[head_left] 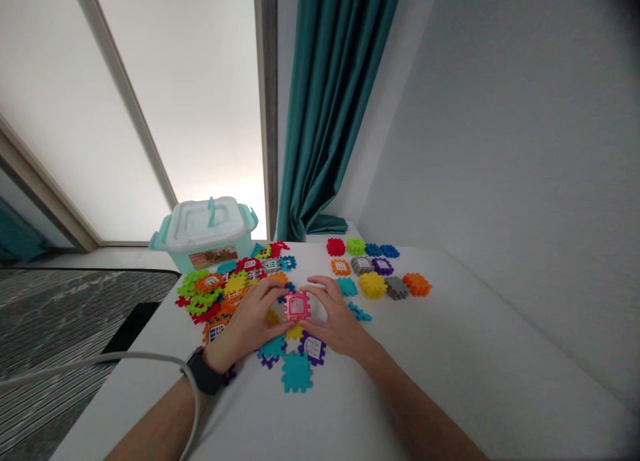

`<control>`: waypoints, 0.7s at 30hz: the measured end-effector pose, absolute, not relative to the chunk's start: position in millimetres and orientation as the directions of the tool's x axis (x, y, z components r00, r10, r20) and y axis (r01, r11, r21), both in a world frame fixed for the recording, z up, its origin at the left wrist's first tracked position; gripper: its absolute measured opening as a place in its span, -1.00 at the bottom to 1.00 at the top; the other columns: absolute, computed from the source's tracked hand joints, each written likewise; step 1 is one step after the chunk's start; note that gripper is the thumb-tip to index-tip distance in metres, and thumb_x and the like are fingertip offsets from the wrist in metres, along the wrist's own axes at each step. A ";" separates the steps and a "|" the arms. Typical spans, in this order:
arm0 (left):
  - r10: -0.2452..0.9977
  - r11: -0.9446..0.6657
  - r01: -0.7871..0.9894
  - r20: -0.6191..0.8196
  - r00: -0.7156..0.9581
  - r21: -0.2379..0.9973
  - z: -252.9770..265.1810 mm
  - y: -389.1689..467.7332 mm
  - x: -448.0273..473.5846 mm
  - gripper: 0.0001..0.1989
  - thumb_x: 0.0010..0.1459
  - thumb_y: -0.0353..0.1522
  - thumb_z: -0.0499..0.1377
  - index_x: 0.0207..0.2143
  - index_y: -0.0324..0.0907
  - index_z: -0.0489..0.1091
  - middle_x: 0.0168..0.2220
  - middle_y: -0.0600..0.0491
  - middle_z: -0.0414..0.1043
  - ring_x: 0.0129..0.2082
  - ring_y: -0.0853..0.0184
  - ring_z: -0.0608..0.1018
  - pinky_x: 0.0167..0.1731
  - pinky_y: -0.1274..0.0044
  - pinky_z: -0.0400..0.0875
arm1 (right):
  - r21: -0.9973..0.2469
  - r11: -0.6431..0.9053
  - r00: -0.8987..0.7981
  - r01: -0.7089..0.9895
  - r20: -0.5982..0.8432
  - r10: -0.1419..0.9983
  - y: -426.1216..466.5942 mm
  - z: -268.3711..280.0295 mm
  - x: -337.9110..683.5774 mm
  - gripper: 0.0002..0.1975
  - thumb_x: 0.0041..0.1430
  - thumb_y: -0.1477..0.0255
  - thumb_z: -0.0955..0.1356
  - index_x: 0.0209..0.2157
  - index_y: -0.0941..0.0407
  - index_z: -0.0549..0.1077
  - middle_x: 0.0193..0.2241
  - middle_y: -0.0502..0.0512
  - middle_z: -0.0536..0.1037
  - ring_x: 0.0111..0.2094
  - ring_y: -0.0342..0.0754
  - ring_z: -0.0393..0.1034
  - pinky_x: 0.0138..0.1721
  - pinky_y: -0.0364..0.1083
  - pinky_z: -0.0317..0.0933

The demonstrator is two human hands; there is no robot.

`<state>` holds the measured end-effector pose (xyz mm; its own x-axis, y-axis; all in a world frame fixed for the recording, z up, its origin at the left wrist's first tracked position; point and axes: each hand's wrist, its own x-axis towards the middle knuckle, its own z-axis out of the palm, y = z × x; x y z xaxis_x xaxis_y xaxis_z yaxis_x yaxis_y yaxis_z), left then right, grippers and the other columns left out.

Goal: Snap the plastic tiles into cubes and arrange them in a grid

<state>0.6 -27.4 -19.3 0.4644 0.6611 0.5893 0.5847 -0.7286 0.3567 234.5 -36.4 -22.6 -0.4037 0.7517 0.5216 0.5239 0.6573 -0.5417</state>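
Observation:
Between my two hands is a pink square interlocking block piece (297, 306) with notched edges and a window pattern. My left hand (257, 312) grips its left side with thumb and fingers, and my right hand (330, 314) grips the right side the same way. Just below the hands lie a light blue notched tile (297, 373), a purple window tile (313, 348) and another blue tile (273, 347). A yellow tile (294, 332) shows partly under the pink piece. Some pieces behind my left hand are hidden.
A mixed pile of colourful tiles (235, 284) spreads on the left of the white table (360, 408). Sorted stacks, such as a yellow one (373, 286), stand at the right. A lidded storage box (210, 231) sits at the back left. A pale cable (135, 356) crosses my left forearm.

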 end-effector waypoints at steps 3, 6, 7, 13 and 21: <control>0.645 -0.741 0.579 0.601 0.472 0.340 -19.6 -26.5 0.1 -0.54 0.11 -0.26 0.39 0.03 -0.12 0.37 0.01 -0.09 0.40 0.01 0.10 0.50 -0.01 0.27 0.46 | -0.533 0.680 -0.427 0.503 0.530 0.732 -35.2 -22.8 234.5 -0.47 0.21 0.34 0.45 0.18 0.04 0.32 0.12 0.27 0.39 0.17 0.18 0.29 0.21 0.23 0.26; 0.642 -0.738 0.587 0.612 0.461 0.333 -18.0 -26.4 -0.3 -0.56 0.13 -0.26 0.37 0.03 -0.12 0.36 0.01 -0.10 0.40 0.00 0.10 0.50 -0.02 0.27 0.46 | -0.505 0.709 -0.454 0.492 0.546 0.704 -34.7 -21.4 235.6 -0.47 0.27 0.36 0.41 0.23 0.03 0.27 0.11 0.24 0.44 0.16 0.14 0.31 0.20 0.21 0.28; 0.644 -0.735 0.591 0.617 0.453 0.333 -17.3 -26.3 -0.6 -0.57 0.14 -0.27 0.37 0.03 -0.13 0.36 0.01 -0.10 0.40 0.00 0.10 0.50 -0.02 0.27 0.46 | -0.487 0.722 -0.460 0.491 0.559 0.690 -34.4 -21.0 236.3 -0.48 0.29 0.36 0.39 0.24 0.03 0.26 0.13 0.23 0.44 0.17 0.14 0.31 0.21 0.20 0.28; 0.656 -0.727 0.573 0.628 0.419 0.377 -15.0 -25.1 -2.4 -0.60 0.20 -0.26 0.31 0.06 -0.12 0.36 0.01 -0.09 0.39 0.00 0.12 0.49 0.01 0.28 0.44 | -0.343 0.788 -0.455 0.512 0.669 0.587 -32.2 -20.5 240.6 -0.64 0.34 0.45 0.34 0.15 0.00 0.37 0.10 0.17 0.52 0.14 0.09 0.38 0.18 0.19 0.30; 0.769 -0.631 0.428 0.448 0.456 0.647 -8.2 -28.5 2.5 -0.86 0.32 -0.28 0.15 -0.19 -0.13 0.46 -0.08 -0.04 0.40 -0.05 0.20 0.49 0.03 0.35 0.41 | -0.351 0.788 -0.367 0.506 0.740 0.564 -41.2 -13.9 234.3 -0.86 0.36 0.49 0.32 -0.12 0.02 0.48 -0.03 0.16 0.55 0.05 0.06 0.41 0.09 0.12 0.33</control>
<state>2.5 -28.5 -8.2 0.4561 0.7691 0.4478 0.4285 -0.6308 0.6470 234.3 -41.2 -13.9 -0.3666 0.5644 0.7396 0.5061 0.7881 -0.3505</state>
